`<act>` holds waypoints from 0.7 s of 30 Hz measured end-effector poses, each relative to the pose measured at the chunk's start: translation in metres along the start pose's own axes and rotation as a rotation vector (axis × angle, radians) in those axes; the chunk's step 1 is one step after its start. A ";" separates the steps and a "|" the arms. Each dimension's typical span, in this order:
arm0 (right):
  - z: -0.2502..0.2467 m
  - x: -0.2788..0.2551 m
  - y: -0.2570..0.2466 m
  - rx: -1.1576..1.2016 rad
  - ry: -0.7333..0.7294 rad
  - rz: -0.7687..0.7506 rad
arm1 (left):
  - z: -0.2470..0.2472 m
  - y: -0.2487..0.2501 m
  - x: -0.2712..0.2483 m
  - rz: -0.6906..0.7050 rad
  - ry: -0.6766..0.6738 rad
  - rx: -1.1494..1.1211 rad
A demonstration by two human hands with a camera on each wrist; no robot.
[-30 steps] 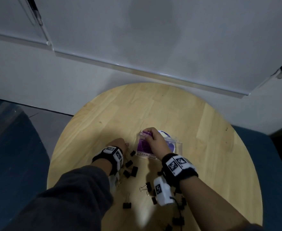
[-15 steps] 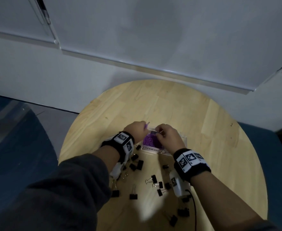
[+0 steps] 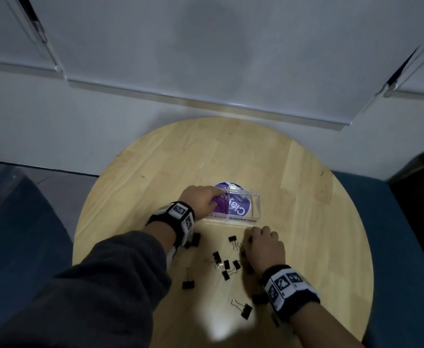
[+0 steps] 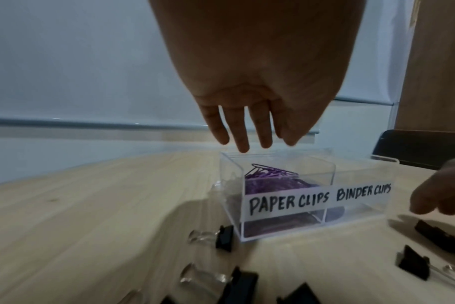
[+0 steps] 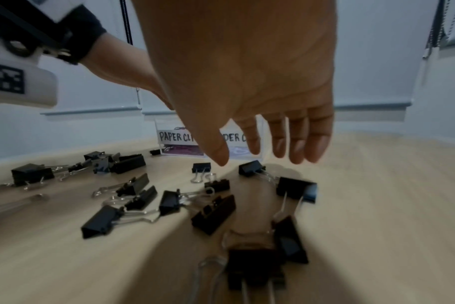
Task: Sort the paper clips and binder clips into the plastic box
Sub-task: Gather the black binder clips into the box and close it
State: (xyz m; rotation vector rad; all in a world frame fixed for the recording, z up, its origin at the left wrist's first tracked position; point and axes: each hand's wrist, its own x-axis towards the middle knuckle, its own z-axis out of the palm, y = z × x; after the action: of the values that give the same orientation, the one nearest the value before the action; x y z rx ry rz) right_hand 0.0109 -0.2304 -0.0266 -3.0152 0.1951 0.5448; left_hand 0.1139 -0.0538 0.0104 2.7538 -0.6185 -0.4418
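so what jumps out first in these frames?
The clear plastic box mid-table, hand-labelled PAPER CLIPS and BINDER CLIPS, with purple paper clips heaped in its left compartment under the open left hand. Nearer the person, black binder clips lie scattered beneath the open right hand.

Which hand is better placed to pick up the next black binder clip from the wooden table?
The right hand. It hovers open directly above the black binder clips scattered on the round wooden table. The left hand is open over the paper-clip side of the clear plastic box, farther away.
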 end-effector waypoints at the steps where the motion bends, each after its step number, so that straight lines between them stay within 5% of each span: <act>1: 0.002 -0.002 0.000 0.016 -0.019 0.063 | 0.002 -0.003 -0.006 -0.008 0.033 -0.021; 5: 0.010 -0.008 -0.006 0.172 -0.113 0.077 | 0.016 -0.021 -0.034 -0.196 0.142 -0.097; 9: 0.006 -0.015 -0.016 0.254 -0.134 -0.078 | 0.049 -0.034 -0.071 -0.466 -0.102 -0.069; 13: -0.004 -0.027 0.000 0.205 -0.149 0.108 | 0.072 -0.031 -0.103 -0.624 -0.200 -0.110; 21: 0.028 -0.072 0.028 0.273 -0.359 0.326 | 0.101 -0.008 -0.144 -0.590 -0.227 -0.003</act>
State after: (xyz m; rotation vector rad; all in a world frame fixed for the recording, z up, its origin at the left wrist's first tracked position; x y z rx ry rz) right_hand -0.0696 -0.2478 -0.0291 -2.5784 0.6794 0.9821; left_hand -0.0432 -0.0026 -0.0508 2.8675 0.1731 -0.8835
